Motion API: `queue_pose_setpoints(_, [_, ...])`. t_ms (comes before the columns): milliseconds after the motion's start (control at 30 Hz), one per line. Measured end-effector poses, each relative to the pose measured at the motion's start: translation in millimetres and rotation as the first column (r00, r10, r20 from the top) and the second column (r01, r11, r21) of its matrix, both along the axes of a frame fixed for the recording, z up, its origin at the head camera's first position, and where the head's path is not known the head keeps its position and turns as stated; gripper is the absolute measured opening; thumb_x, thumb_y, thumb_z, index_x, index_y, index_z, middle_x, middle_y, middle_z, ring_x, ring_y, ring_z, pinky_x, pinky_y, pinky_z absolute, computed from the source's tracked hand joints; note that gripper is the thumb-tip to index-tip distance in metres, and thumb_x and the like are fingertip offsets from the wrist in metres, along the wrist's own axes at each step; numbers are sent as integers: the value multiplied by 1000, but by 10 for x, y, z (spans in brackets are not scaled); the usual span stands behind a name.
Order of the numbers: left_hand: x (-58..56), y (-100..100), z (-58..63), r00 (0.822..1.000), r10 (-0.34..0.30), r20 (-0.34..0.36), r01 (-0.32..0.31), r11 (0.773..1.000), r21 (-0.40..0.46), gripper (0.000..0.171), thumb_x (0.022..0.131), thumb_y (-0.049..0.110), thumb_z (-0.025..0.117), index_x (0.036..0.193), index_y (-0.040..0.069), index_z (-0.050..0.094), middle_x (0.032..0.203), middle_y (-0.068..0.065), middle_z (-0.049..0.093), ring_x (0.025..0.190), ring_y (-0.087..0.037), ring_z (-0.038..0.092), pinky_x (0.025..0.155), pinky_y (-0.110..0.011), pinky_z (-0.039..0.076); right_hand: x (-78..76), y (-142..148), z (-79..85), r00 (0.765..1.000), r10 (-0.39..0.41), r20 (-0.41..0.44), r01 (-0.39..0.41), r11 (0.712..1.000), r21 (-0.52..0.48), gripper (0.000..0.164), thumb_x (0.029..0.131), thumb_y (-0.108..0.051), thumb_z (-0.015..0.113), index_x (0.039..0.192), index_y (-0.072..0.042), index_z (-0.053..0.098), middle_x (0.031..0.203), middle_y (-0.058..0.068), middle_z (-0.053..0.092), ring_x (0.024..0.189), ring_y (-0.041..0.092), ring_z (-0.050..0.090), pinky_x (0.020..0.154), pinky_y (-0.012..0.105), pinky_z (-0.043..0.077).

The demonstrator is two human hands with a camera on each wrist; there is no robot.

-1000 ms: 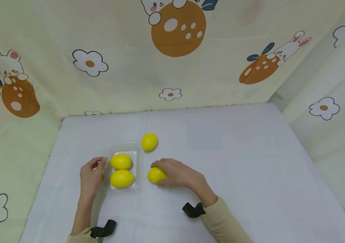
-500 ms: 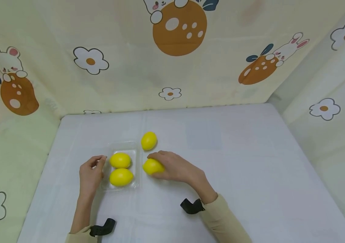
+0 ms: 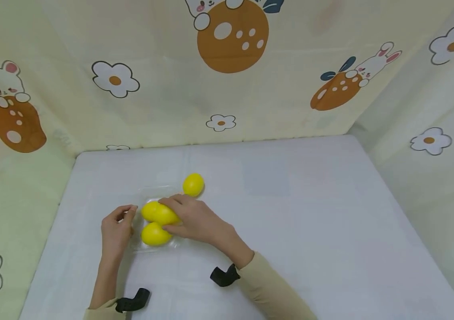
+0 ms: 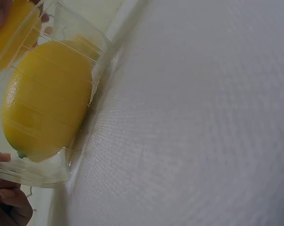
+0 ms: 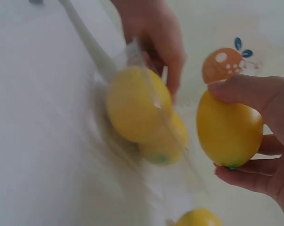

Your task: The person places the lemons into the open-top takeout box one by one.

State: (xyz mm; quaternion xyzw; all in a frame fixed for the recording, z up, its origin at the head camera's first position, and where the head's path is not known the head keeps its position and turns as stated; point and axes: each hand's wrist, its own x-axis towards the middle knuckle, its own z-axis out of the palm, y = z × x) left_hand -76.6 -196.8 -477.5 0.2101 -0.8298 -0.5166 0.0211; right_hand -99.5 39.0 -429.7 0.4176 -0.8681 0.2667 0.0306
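Note:
A clear plastic box (image 3: 155, 192) holds two yellow lemons, a farther lemon (image 3: 148, 210) and a nearer lemon (image 3: 154, 234). My left hand (image 3: 117, 231) pinches the box's left rim between thumb and fingers. My right hand (image 3: 199, 219) grips another lemon (image 5: 229, 127), thumb on one side and fingers on the other. In the right wrist view this lemon is above the open box, its green-tipped end showing. From the head it overlaps the lemons inside. One more lemon (image 3: 193, 184) lies on the table just beyond the box's far right corner.
A white cloth covers the table (image 3: 291, 222). Behind and at both sides hang pale curtains (image 3: 162, 106) printed with rabbits and flowers. Black wrist mounts (image 3: 225, 276) stick out from both sleeves.
My right hand has carried its lemon leftward from the table beside the box to over the box. My left hand has stayed at the rim.

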Motion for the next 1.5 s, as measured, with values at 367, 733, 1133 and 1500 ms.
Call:
queue_pose_setpoints(367, [21, 29, -33, 1000, -8, -3, 8, 1000, 29, 37, 103, 35, 62, 121, 4, 72, 94, -14, 60, 53, -12, 48, 50, -21, 44, -4, -236, -200, 991, -72, -112, 83, 991, 102, 59, 92, -39, 77, 140, -9, 58, 128, 6, 67, 112, 21, 65, 93, 27, 56])
queue_pose_setpoints(733, [5, 15, -13, 1000, 11, -24, -11, 1000, 13, 36, 103, 33, 63, 120, 3, 72, 92, -13, 61, 51, -10, 48, 50, -21, 45, -10, -225, -243, 993, -82, -88, 89, 993, 74, 62, 92, -44, 76, 140, -9, 59, 128, 6, 68, 111, 20, 67, 91, 30, 56])
queue_pose_setpoints(1133, [-4, 4, -4, 999, 13, -35, -13, 1000, 4, 34, 103, 30, 63, 118, 2, 73, 88, -9, 59, 50, -10, 47, 50, -21, 44, 8, -174, -213, 990, -71, -119, 81, 993, 83, 62, 92, -41, 78, 142, -10, 58, 133, 6, 66, 118, 20, 65, 98, 30, 55])
queue_pose_setpoints(1500, [-18, -25, 1, 999, -7, -46, 7, 1000, -17, 35, 103, 31, 63, 117, 1, 73, 86, -9, 59, 49, -10, 47, 49, -22, 43, 45, 82, -121, 991, -36, -128, 34, 999, -16, 59, 88, -29, 84, 137, -8, 60, 130, 7, 66, 119, 21, 65, 101, 30, 54])
